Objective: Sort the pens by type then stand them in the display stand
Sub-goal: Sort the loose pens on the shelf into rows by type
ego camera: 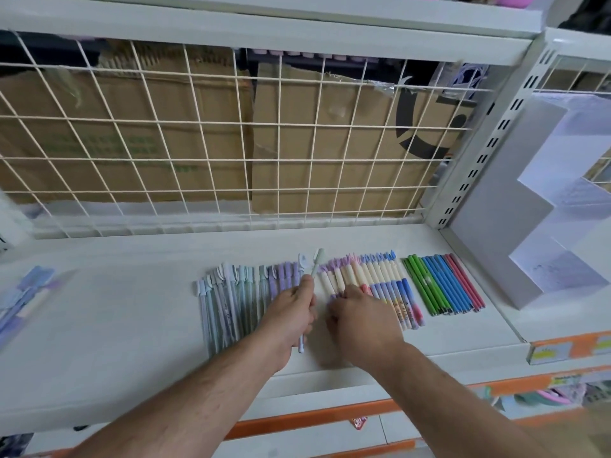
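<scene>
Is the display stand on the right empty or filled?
Empty, as far as visible: the display stand shows no pens on its steps; the pen rows lie flat on the shelf.

Single head cam, wide-angle, no overlap to report. It faces forward and tilts down onto a white shelf [132, 309] at close, arm's-reach range. Wire grid [278, 122] at the shelf's back fills the upper frame; arms [198, 395] enter from the bottom edge.

left hand [291, 312]: bare | right hand [360, 320]: bare | forearms [205, 391]: bare, lightly haired
</scene>
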`<state>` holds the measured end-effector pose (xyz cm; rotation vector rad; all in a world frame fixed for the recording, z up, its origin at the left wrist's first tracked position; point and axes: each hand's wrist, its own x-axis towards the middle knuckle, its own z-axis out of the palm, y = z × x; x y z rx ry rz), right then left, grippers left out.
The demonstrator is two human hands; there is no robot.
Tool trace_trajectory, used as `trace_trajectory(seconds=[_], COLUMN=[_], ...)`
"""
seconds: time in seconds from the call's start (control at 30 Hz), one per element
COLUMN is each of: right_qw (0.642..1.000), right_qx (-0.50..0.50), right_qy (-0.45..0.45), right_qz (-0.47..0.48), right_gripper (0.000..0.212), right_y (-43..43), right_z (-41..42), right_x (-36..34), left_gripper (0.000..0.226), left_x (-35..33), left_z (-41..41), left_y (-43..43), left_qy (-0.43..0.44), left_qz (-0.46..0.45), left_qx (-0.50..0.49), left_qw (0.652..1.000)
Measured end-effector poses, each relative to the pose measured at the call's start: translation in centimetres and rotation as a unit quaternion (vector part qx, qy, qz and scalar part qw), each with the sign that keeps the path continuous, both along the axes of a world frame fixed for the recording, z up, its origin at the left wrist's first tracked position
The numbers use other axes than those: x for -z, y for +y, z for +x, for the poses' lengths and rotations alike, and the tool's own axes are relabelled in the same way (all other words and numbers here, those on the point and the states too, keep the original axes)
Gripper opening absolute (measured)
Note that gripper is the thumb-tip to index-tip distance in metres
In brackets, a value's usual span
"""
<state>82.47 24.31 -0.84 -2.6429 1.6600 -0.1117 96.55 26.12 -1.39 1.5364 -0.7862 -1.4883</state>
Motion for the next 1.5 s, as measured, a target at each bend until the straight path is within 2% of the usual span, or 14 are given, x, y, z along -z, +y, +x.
trace_trajectory(seconds=[0.3,0.37,0.43,0.57,0.67,0.77,0.93,1.13,1.2,1.33,1.4,1.43,1.5], right_qw=[0.999,0.998,0.989,0.946,0.908,0.879,0.852,0.793,0.781,0.770,0.765,0.773,0.827], right_qx=[0.034,0.054,0.082,0.117,0.142,0.166,0.158,0.171,0.168,0.177,0.184,0.185,0.181], right_qy=[0.008,-0.037,-0.121,-0.297,-0.380,-0.426,-0.466,-0.526,-0.533,-0.531,-0.534,-0.525,-0.460], right_qz=[0.019,0.015,0.003,0.061,0.103,0.134,0.178,0.256,0.279,0.305,0.310,0.305,0.267], right_gripper=[0.020,0.022,0.019,0.015,0.020,0.016,0.021,0.013,0.015,0.013,0.016,0.017,0.015], right_y=[0.0,0.2,0.5,1.0,1.2,1.4,1.8,1.7,1.6,1.1,0.7,0.5,0.2], right_z=[1.4,1.5,1.7,2.1,2.1,2.2,3.5,6.7,8.0,10.3,11.0,11.3,11.9], right_x=[0.0,-0.2,-0.4,-1.2,-1.8,-2.0,-2.0,-2.1,-2.0,-1.8,-1.7,-1.6,-1.0], left_gripper=[0.049,0.050,0.050,0.043,0.041,0.049,0.061,0.055,0.046,0.038,0.035,0.036,0.035], left_x=[0.1,0.2,0.2,0.1,0.0,-0.1,-0.4,-0.8,-0.8,-0.9,-1.0,-1.1,-1.3], left_z=[1.8,2.0,1.9,1.6,1.2,0.8,1.8,4.9,6.0,8.4,9.6,10.2,11.2], left_y=[0.2,0.2,0.2,0.1,0.2,0.4,1.1,2.1,2.6,3.6,3.9,4.0,4.0], left_qy=[0.036,0.052,0.067,0.069,0.051,0.047,0.004,-0.022,-0.044,-0.123,-0.134,-0.132,-0.122], left_qz=[-0.006,-0.005,0.004,0.014,0.003,-0.018,-0.048,-0.058,-0.053,-0.062,-0.074,-0.075,-0.072], left_qx=[0.013,0.009,0.000,-0.002,0.014,0.024,0.047,0.013,-0.013,-0.097,-0.139,-0.157,-0.183], left_qw=[0.999,0.999,0.998,0.998,0.999,0.998,0.998,0.998,0.998,0.986,0.978,0.976,0.973])
